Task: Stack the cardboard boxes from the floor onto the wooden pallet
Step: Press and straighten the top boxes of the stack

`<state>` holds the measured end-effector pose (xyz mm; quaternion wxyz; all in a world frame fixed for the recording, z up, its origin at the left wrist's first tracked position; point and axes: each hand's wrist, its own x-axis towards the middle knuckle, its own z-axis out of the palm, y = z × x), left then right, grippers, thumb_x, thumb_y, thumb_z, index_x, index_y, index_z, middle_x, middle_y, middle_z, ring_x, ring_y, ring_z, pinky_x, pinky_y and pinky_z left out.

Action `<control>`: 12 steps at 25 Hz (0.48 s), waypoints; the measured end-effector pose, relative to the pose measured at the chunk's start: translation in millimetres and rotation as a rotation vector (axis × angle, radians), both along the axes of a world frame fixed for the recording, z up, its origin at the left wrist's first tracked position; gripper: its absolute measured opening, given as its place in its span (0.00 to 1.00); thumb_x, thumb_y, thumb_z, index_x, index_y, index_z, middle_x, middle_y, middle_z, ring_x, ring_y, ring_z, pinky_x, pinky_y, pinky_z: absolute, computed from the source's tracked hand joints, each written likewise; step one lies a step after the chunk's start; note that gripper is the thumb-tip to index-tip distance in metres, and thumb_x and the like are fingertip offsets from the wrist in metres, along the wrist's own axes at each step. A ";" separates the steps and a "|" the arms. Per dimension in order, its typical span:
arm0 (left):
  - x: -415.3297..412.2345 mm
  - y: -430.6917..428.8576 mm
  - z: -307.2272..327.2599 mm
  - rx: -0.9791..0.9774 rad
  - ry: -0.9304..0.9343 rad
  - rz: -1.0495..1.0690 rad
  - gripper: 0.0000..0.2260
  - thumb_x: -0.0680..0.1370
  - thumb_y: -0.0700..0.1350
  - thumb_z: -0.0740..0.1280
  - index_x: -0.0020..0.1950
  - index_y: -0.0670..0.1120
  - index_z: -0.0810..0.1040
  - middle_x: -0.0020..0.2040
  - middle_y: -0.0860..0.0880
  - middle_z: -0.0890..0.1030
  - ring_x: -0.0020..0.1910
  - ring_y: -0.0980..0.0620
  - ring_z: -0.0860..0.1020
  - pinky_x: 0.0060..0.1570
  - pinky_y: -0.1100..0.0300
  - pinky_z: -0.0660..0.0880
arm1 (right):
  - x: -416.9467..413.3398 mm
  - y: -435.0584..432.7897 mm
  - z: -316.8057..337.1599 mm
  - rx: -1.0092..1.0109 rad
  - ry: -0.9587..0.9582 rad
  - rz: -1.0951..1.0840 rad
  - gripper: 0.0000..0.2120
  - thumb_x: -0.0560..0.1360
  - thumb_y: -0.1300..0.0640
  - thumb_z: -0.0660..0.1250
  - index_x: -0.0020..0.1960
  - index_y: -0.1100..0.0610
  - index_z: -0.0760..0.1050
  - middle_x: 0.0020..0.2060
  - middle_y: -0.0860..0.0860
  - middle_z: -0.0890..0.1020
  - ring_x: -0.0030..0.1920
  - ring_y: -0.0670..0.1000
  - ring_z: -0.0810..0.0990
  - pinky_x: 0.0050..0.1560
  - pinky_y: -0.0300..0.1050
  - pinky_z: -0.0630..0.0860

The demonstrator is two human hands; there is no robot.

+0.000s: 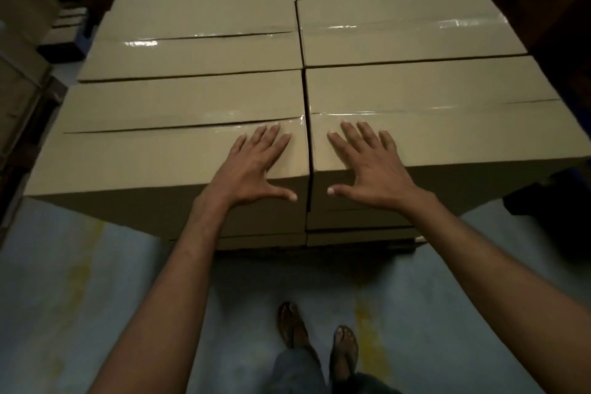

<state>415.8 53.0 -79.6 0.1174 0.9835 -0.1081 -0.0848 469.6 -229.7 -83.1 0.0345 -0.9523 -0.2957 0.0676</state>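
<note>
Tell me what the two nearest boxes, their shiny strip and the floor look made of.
Left box and right box: matte tan cardboard, judging by folded flaps. Shiny strip: clear plastic packing tape, probably; it glints along the flap seam. Floor: smooth pale grey, likely painted concrete, with yellowish stains.

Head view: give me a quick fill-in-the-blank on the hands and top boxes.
The left hand rests on the near-left box, the right hand on the near-____ one.
Clear ____ seals the near-left box along its top.
The top layer is ____ boxes wide.
Missing: right; tape; two.
</note>
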 end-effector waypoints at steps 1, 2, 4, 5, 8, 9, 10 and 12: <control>0.9 -2.2 -0.9 0.004 -0.031 0.017 0.51 0.72 0.71 0.69 0.84 0.56 0.44 0.84 0.53 0.41 0.83 0.51 0.40 0.81 0.45 0.42 | -0.1 3.8 -3.4 -0.010 -0.035 0.009 0.50 0.75 0.27 0.63 0.83 0.43 0.39 0.83 0.51 0.41 0.83 0.58 0.39 0.81 0.64 0.42; 3.7 -3.8 -0.8 0.002 -0.056 0.027 0.49 0.73 0.68 0.70 0.84 0.55 0.46 0.84 0.52 0.44 0.83 0.50 0.43 0.81 0.44 0.46 | -0.7 8.4 -4.2 0.003 -0.053 0.007 0.49 0.75 0.30 0.65 0.84 0.43 0.40 0.84 0.52 0.43 0.83 0.59 0.41 0.81 0.62 0.44; 9.6 -5.8 0.2 -0.009 -0.081 0.036 0.47 0.74 0.65 0.72 0.84 0.55 0.50 0.85 0.51 0.48 0.83 0.49 0.47 0.81 0.44 0.49 | -0.2 12.4 -3.6 0.038 -0.043 -0.005 0.47 0.76 0.33 0.67 0.84 0.43 0.44 0.84 0.52 0.47 0.83 0.60 0.45 0.81 0.61 0.48; 9.9 -6.4 -0.2 -0.009 -0.088 0.038 0.47 0.74 0.64 0.72 0.84 0.55 0.50 0.85 0.51 0.49 0.83 0.48 0.48 0.81 0.45 0.50 | 0.0 12.4 -2.7 0.046 -0.031 -0.006 0.46 0.76 0.34 0.68 0.84 0.43 0.45 0.84 0.51 0.47 0.83 0.60 0.46 0.81 0.61 0.49; 7.0 -8.4 -5.3 0.007 -0.109 0.048 0.46 0.74 0.63 0.73 0.84 0.54 0.51 0.85 0.50 0.51 0.83 0.47 0.49 0.80 0.44 0.51 | 0.3 13.2 1.4 0.045 -0.014 -0.027 0.46 0.76 0.35 0.69 0.84 0.44 0.46 0.84 0.51 0.48 0.83 0.60 0.46 0.81 0.60 0.50; 7.2 -9.4 -5.2 0.003 -0.109 0.046 0.46 0.74 0.63 0.73 0.84 0.54 0.52 0.85 0.50 0.51 0.83 0.46 0.49 0.80 0.44 0.51 | -1.1 15.2 3.0 0.047 -0.013 -0.038 0.46 0.76 0.36 0.69 0.84 0.44 0.46 0.84 0.51 0.49 0.83 0.60 0.47 0.81 0.59 0.49; 7.9 -10.5 -4.4 -0.002 -0.112 0.045 0.46 0.74 0.62 0.73 0.84 0.54 0.52 0.84 0.49 0.51 0.83 0.46 0.49 0.80 0.43 0.51 | -2.8 17.6 4.1 0.057 -0.014 -0.051 0.46 0.76 0.37 0.70 0.84 0.44 0.47 0.84 0.51 0.49 0.83 0.60 0.47 0.80 0.58 0.49; 9.9 -12.7 -2.1 -0.008 -0.117 0.052 0.45 0.74 0.61 0.73 0.84 0.53 0.53 0.84 0.49 0.52 0.83 0.44 0.50 0.80 0.42 0.52 | -4.9 20.0 5.9 0.087 -0.006 -0.074 0.46 0.76 0.39 0.71 0.84 0.44 0.48 0.84 0.50 0.50 0.83 0.59 0.47 0.81 0.55 0.47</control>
